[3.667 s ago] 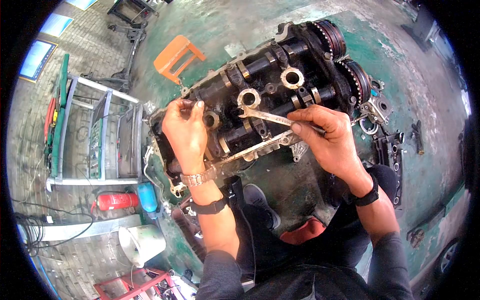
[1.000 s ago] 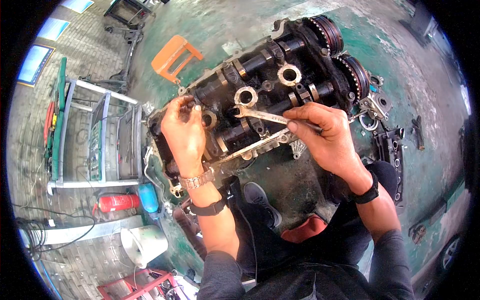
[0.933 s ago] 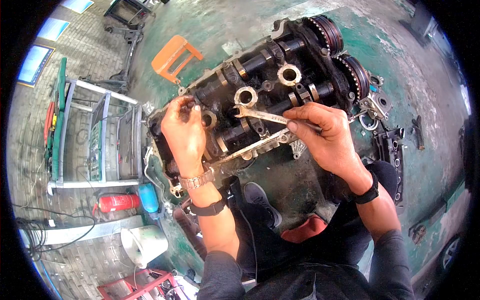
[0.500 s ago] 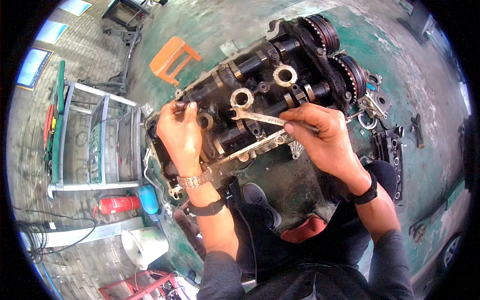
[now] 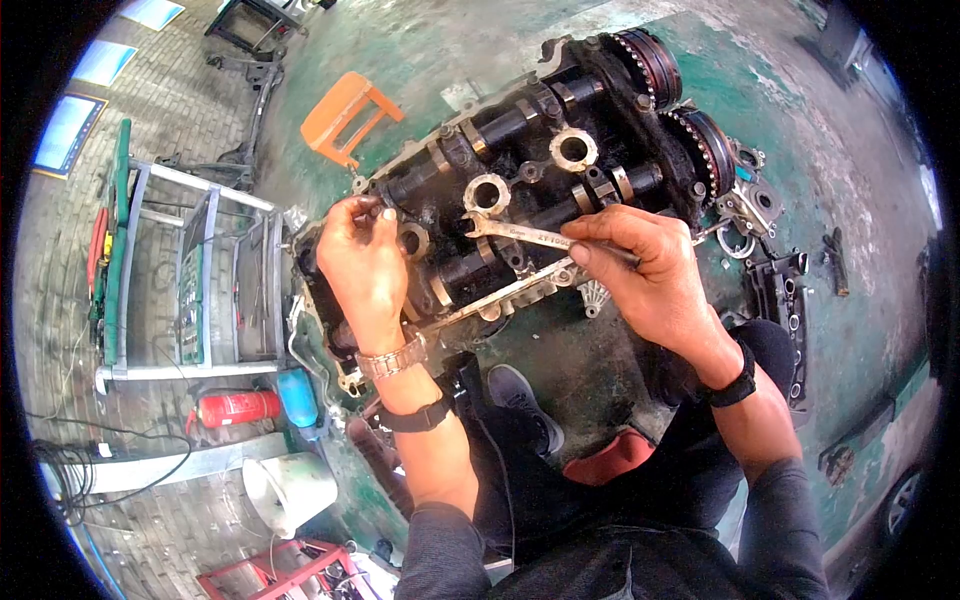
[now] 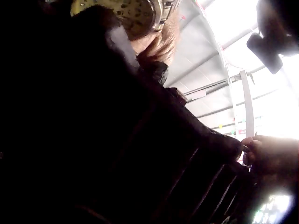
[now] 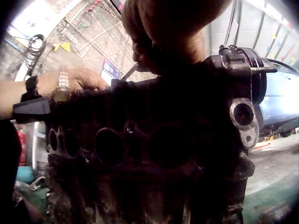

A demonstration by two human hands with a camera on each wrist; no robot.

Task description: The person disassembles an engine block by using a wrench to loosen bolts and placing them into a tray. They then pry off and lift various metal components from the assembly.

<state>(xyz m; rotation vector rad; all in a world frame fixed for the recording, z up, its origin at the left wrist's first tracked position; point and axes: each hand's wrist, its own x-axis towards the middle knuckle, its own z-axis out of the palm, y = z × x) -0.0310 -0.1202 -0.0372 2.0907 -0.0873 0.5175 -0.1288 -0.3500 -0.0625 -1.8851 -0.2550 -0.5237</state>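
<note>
In the head view, my right hand (image 5: 650, 270) pinches a combination wrench (image 5: 520, 233) between thumb and fingers. The wrench's open end points left, beside the middle plug tube (image 5: 487, 180) of a dark, oily cylinder head (image 5: 530, 172). My left hand (image 5: 362, 270) is over the cylinder head's left part, its fingers curled and the thumb close to them. I cannot tell whether anything small is between those fingers. The right wrist view shows the engine's side (image 7: 140, 186) in shadow, with both hands above it. Dark metal fills most of the left wrist view.
Two toothed camshaft sprockets (image 5: 705, 150) stand at the cylinder head's right end. An orange stool (image 5: 340, 115) is behind it. To the left are a metal cart (image 5: 190, 375), a red fire extinguisher (image 5: 235, 408) and a white bucket (image 5: 290, 490). Removed engine parts (image 5: 785, 320) lie on the right.
The head view has shifted slightly. Both hands keep nearly the same pose, and the wrench stays in the right hand, its open end a little further left than at first.
</note>
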